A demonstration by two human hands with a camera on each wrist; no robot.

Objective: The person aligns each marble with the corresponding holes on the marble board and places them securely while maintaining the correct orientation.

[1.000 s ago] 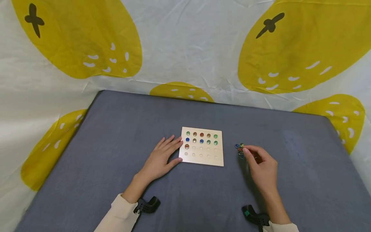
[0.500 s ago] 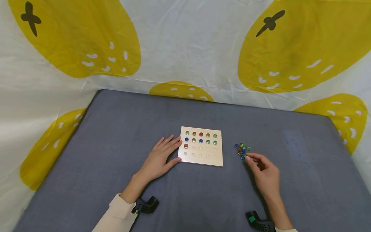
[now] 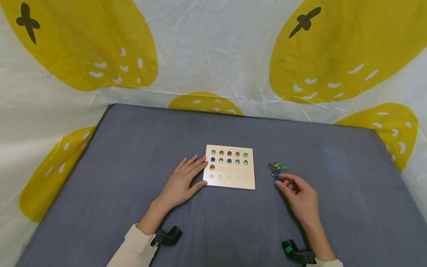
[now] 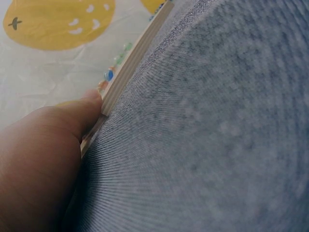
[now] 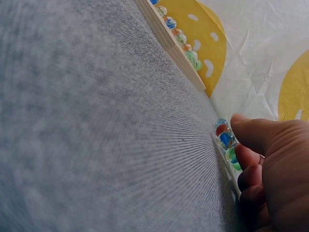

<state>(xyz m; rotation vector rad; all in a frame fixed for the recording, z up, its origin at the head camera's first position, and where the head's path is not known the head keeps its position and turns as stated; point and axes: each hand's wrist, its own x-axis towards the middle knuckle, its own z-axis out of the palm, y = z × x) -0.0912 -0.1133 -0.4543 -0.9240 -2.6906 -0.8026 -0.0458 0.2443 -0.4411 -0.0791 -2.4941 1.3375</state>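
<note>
Flat at the left edge of a pale wooden board (image 3: pixel 240 181) lies my left hand (image 3: pixel 178 187), fingers spread and touching the board's side. Coloured glass marbles sit in the board's two far rows, and an orange-brown marble (image 3: pixel 212 167) is at the left of the third row. To the right of the board, my right hand (image 3: pixel 300 196) reaches into a small cluster of marbles (image 3: pixel 274 170). Its thumb and forefinger stand apart beside a blue marble (image 5: pixel 226 140); no marble shows pinched between them. The other fingers are curled, and part of the cluster is hidden behind them.
A grey cloth (image 3: pixel 213 230) covers the table. Behind it hangs a white curtain (image 3: pixel 213 48) with large yellow fruit prints. Black wrist cameras are on both arms, the left one (image 3: pixel 168 236) and the right one (image 3: pixel 297 254). Shallow holes show in the board's near rows.
My right hand has drawn back from over the marble cluster to its near side, uncovering more marbles, then shifted slightly left. The left hand stays at the board. The whole view has shifted slightly.
</note>
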